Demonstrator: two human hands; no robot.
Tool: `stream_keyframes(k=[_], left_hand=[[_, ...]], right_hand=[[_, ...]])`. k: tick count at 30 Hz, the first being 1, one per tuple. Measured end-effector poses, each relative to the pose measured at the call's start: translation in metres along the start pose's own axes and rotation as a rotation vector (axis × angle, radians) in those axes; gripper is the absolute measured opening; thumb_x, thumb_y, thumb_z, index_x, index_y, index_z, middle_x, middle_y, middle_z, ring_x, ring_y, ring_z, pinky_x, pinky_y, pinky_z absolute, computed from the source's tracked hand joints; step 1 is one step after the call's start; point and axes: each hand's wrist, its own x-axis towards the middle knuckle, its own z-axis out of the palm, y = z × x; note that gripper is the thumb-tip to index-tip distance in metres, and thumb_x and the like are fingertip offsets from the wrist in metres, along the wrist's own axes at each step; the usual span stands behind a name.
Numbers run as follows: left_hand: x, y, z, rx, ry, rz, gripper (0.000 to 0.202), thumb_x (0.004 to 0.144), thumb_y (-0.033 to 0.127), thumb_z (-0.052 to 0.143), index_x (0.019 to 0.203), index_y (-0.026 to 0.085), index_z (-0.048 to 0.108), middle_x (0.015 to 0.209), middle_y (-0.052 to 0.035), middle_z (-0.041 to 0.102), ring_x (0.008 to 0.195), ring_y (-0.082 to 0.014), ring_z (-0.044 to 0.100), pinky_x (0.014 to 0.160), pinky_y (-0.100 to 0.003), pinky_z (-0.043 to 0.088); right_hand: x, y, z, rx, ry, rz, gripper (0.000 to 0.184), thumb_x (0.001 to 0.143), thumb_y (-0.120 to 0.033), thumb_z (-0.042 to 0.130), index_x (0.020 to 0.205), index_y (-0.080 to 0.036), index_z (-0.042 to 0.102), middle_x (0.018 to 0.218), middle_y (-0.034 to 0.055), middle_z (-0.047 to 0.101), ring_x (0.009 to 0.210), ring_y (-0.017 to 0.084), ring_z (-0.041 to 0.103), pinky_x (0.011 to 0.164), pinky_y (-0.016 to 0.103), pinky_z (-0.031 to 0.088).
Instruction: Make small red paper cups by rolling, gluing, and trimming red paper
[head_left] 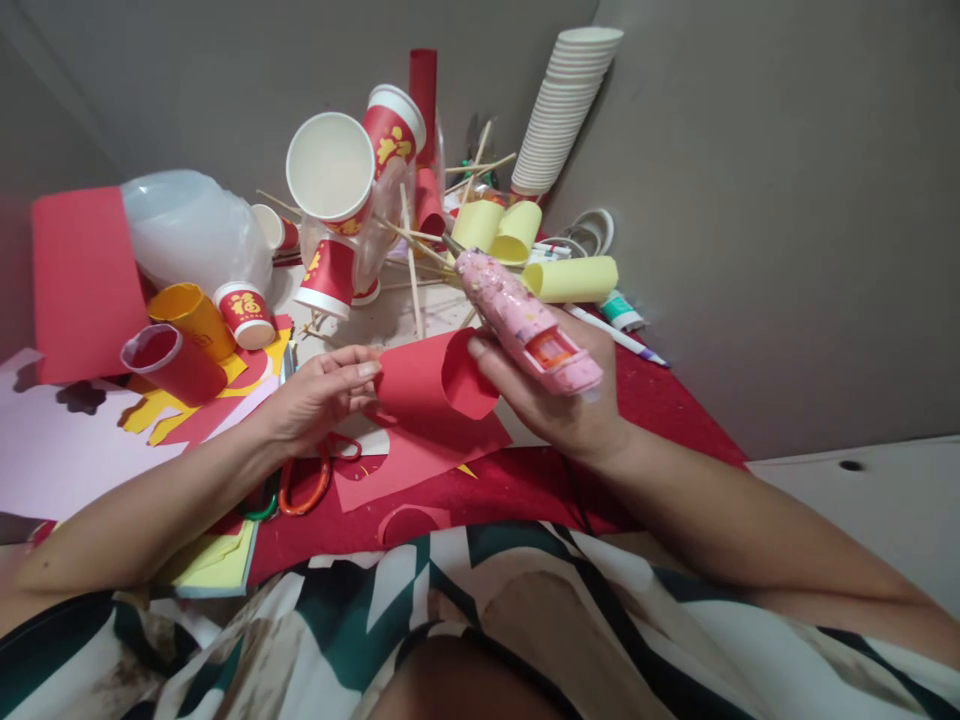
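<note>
Above the counter [660,415], the left hand [324,398] pinches one end of a curled red paper sheet [411,375], apparently keeping it rolled, while the right hand [562,410], wrapped around a pink glue gun [511,308], seemingly steadies the other end by thumb.

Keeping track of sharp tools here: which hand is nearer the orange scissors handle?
Left. The left hand is just above the orange scissors handle in view; the right hand is farther right, across the red paper roll.
</note>
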Motion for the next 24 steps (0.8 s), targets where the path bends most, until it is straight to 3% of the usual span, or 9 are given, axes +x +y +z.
stream_keyframes(k=[4, 9, 14, 19, 24], left_hand=[[-0.001, -0.004, 0.004, -0.041, -0.122, -0.072, 0.04, 0.06, 0.036, 0.094, 0.082, 0.011, 0.073, 0.074, -0.0043, 0.072, 0.066, -0.0128, 0.066, 0.069, -0.025, 0.058], [-0.001, -0.01, 0.004, -0.098, -0.122, -0.046, 0.037, 0.058, 0.038, 0.095, 0.07, 0.011, 0.072, 0.056, 0.0019, 0.061, 0.055, -0.0082, 0.059, 0.059, -0.019, 0.055], [-0.005, -0.007, 0.006, -0.137, -0.105, -0.072, 0.038, 0.056, 0.034, 0.096, 0.078, 0.012, 0.074, 0.063, -0.0005, 0.069, 0.054, -0.0098, 0.062, 0.053, -0.019, 0.056], [-0.007, -0.001, -0.003, -0.174, -0.065, -0.066, 0.03, 0.065, 0.025, 0.091, 0.085, 0.013, 0.072, 0.073, -0.0033, 0.075, 0.058, -0.0128, 0.068, 0.056, -0.022, 0.062], [-0.001, -0.002, -0.011, -0.237, 0.064, -0.07, 0.02, 0.074, 0.016, 0.081, 0.093, 0.012, 0.073, 0.088, -0.0073, 0.078, 0.077, -0.0193, 0.075, 0.068, -0.028, 0.067]], right_hand=[[0.002, -0.004, 0.002, -0.1, 0.117, -0.116, 0.015, 0.089, -0.023, 0.068, 0.077, -0.024, 0.059, 0.069, 0.0015, 0.063, 0.064, 0.019, 0.058, 0.064, 0.035, 0.052], [0.009, -0.005, 0.008, -0.011, 0.074, -0.143, 0.01, 0.086, -0.016, 0.067, 0.087, -0.024, 0.062, 0.08, 0.0021, 0.07, 0.068, 0.019, 0.063, 0.065, 0.035, 0.055], [0.01, -0.004, 0.016, -0.042, 0.028, -0.12, 0.009, 0.087, -0.023, 0.067, 0.082, -0.025, 0.06, 0.071, 0.0005, 0.065, 0.062, 0.018, 0.06, 0.059, 0.033, 0.053], [0.008, -0.005, 0.011, -0.024, 0.065, -0.131, 0.006, 0.088, -0.025, 0.069, 0.086, -0.024, 0.064, 0.08, 0.0034, 0.072, 0.07, 0.02, 0.067, 0.067, 0.035, 0.058], [0.0, 0.0, 0.0, 0.066, 0.065, 0.097, 0.026, 0.092, -0.037, 0.068, 0.071, -0.025, 0.058, 0.071, 0.0031, 0.065, 0.075, 0.021, 0.067, 0.076, 0.038, 0.057]])
